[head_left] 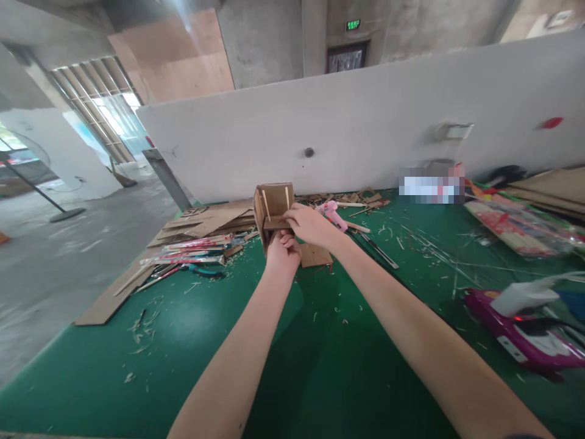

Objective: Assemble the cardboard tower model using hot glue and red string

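A small open-fronted cardboard box stands upright at the back of the green table, with two thin wooden sticks inside and a cardboard crosspiece across its middle. From the right, my right hand reaches to the crosspiece and grips its edge between thumb and fingers. Just below, my left hand is closed at the lower front of the box, its fingers curled; what they hold is hidden. A flat cardboard piece lies beside my left hand. Behind my right wrist rests a pink glue gun.
Cardboard sheets, wrapped sticks and teal-handled pliers lie left. On the right are a utility knife, a purple power strip with a white plug, and plastic-wrapped material. A white partition rises behind the table.
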Demonstrator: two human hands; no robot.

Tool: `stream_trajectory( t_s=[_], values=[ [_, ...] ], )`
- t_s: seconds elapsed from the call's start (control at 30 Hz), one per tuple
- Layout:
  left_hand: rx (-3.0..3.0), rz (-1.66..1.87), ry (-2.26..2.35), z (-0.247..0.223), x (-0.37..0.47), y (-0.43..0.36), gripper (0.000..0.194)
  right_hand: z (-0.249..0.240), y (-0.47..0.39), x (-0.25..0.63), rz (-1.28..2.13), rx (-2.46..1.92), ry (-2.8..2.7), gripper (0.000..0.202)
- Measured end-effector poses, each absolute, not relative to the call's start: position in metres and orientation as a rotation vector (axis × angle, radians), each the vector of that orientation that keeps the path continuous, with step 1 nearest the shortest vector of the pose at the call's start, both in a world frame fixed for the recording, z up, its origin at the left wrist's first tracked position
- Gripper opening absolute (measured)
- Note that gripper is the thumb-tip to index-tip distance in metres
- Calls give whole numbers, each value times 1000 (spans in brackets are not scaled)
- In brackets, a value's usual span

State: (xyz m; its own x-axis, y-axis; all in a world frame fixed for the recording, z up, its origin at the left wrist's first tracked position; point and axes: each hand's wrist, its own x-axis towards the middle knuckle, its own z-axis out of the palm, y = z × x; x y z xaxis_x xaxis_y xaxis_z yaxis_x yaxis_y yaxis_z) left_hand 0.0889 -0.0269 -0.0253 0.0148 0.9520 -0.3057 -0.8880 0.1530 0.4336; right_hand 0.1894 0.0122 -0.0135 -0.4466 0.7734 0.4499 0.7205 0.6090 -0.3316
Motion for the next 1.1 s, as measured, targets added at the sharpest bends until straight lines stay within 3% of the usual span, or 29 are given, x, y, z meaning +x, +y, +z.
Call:
stream_trajectory(
  t_s=[0.43, 0.7, 0.93, 1.1],
  values=[
    [159, 1509, 698, -29, 95, -26, 23, -10, 12, 194, 164, -1100, -2263, 32],
    [210, 1490, 792, -33, 98, -42, 22, 8, 0, 198, 301, -1132, -2266, 42],
    [371, 1418, 866, -30, 87, -59, 11, 20, -4, 209, 348, -979, -2215, 23],
    [532, 1428, 950, -32, 79, -59, 1, 15, -1, 210, 391, -887, -2167, 25]
  ],
)
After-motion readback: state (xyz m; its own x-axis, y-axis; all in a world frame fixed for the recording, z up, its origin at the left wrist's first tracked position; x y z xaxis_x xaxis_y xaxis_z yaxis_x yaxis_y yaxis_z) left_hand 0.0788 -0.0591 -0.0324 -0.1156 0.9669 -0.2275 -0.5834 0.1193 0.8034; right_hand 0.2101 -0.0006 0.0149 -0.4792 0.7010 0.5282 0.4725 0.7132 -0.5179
